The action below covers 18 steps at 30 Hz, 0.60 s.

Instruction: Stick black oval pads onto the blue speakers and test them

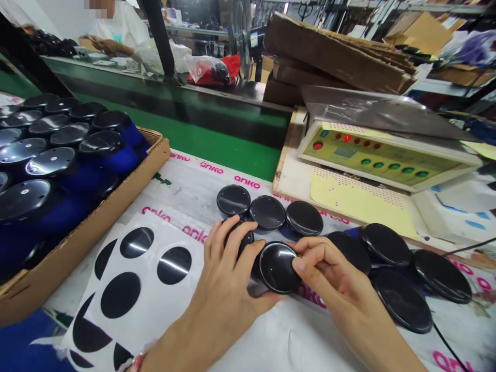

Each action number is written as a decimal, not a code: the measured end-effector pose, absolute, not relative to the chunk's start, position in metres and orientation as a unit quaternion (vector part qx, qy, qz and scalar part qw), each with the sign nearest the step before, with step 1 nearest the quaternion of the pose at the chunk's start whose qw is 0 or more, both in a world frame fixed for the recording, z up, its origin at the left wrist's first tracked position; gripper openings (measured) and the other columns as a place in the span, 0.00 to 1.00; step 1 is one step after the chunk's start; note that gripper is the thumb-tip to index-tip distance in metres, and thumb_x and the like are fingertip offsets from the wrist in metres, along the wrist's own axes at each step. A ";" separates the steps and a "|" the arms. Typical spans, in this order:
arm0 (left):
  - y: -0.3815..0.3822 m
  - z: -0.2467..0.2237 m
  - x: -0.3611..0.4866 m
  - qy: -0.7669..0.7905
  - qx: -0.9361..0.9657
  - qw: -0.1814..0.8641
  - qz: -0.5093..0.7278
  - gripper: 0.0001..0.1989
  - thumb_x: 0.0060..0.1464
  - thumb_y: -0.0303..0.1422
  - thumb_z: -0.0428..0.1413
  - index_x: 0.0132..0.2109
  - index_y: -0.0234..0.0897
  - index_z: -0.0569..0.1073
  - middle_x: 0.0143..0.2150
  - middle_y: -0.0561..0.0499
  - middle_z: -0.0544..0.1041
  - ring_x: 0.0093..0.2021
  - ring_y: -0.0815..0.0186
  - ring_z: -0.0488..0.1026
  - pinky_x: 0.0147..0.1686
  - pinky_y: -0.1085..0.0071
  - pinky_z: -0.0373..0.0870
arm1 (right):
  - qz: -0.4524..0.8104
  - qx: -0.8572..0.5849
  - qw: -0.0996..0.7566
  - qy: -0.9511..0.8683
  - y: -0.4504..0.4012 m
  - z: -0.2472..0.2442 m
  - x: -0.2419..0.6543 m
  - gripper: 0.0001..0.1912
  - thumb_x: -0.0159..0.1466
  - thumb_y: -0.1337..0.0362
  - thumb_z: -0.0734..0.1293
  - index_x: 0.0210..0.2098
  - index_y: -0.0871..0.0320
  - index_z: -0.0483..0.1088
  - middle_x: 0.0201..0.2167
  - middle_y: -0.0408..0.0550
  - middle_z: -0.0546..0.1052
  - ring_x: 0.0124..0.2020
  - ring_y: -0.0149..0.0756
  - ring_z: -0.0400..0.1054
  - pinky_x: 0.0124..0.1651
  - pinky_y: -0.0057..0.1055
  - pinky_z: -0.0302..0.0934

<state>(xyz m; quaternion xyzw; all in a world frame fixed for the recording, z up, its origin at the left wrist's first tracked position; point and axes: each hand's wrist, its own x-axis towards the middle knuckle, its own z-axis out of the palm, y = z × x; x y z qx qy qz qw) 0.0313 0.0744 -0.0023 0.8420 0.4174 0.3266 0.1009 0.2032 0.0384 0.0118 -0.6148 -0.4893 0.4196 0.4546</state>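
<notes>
In the head view, a round piece with a glossy black top (278, 266) sits tilted between my hands. My left hand (232, 279) curls round its left side, thumb below it. The fingers of that hand also reach over another black round piece (241, 236), partly hidden. My right hand (337, 279) pinches the right rim of the same round piece, thumb on the edge of its top; whether a thin disc is under the thumb I cannot tell. Beside my left forearm lie white sheets (153, 297) with black round stickers (121, 294).
More black-topped pieces (267, 212) stand behind my hands and several at right (401, 299). A cardboard tray (155, 150) holds many blue-bodied ones at left. Beyond are a green conveyor belt (232, 142), a control box (387, 160) with buttons, and a person (120, 31) across.
</notes>
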 end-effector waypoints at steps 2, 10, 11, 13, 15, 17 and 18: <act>0.074 -0.002 0.032 0.415 0.843 0.101 0.326 0.20 0.48 0.37 0.63 0.47 0.36 0.69 0.54 0.41 0.67 0.60 0.48 0.57 0.60 0.47 0.53 | 0.421 -0.615 0.454 -0.489 0.038 0.011 0.203 0.11 0.61 0.57 0.66 0.25 0.55 0.66 0.38 0.47 0.68 0.38 0.34 0.66 0.37 0.28 0.67; 0.075 -0.002 0.032 0.408 0.850 0.089 0.322 0.19 0.51 0.39 0.61 0.47 0.36 0.69 0.54 0.40 0.68 0.60 0.48 0.57 0.59 0.45 0.54 | 0.407 -0.621 0.445 -0.501 0.038 0.010 0.201 0.13 0.63 0.57 0.64 0.25 0.55 0.63 0.37 0.46 0.66 0.34 0.32 0.64 0.31 0.25 0.63; 0.075 -0.002 0.032 0.408 0.850 0.087 0.322 0.18 0.51 0.39 0.60 0.47 0.36 0.69 0.53 0.40 0.68 0.60 0.48 0.57 0.59 0.46 0.53 | 0.408 -0.620 0.447 -0.499 0.039 0.010 0.201 0.13 0.63 0.57 0.64 0.25 0.55 0.63 0.37 0.45 0.66 0.33 0.31 0.64 0.30 0.25 0.62; 0.076 -0.002 0.032 0.407 0.851 0.086 0.321 0.18 0.52 0.39 0.60 0.47 0.36 0.69 0.53 0.40 0.68 0.60 0.48 0.57 0.59 0.46 0.53 | 0.409 -0.619 0.449 -0.498 0.039 0.009 0.200 0.13 0.63 0.57 0.64 0.25 0.54 0.62 0.36 0.44 0.65 0.33 0.31 0.63 0.29 0.25 0.61; 0.076 -0.002 0.032 0.405 0.853 0.087 0.318 0.18 0.51 0.39 0.60 0.47 0.37 0.68 0.53 0.41 0.68 0.60 0.48 0.57 0.59 0.45 0.53 | 0.409 -0.619 0.449 -0.498 0.039 0.009 0.199 0.12 0.64 0.58 0.63 0.26 0.54 0.62 0.36 0.44 0.65 0.32 0.31 0.63 0.29 0.25 0.60; 0.076 -0.001 0.031 0.404 0.854 0.090 0.316 0.19 0.50 0.38 0.61 0.47 0.37 0.68 0.53 0.40 0.68 0.60 0.47 0.57 0.59 0.45 0.54 | 0.408 -0.620 0.444 -0.502 0.038 0.008 0.199 0.12 0.65 0.58 0.62 0.26 0.54 0.62 0.36 0.44 0.64 0.32 0.31 0.63 0.29 0.25 0.60; 0.076 0.000 0.031 0.404 0.854 0.092 0.316 0.19 0.50 0.38 0.62 0.47 0.37 0.68 0.53 0.40 0.67 0.60 0.47 0.57 0.58 0.45 0.55 | 0.404 -0.622 0.443 -0.504 0.038 0.008 0.199 0.12 0.65 0.58 0.62 0.27 0.54 0.62 0.36 0.44 0.65 0.32 0.31 0.63 0.28 0.25 0.60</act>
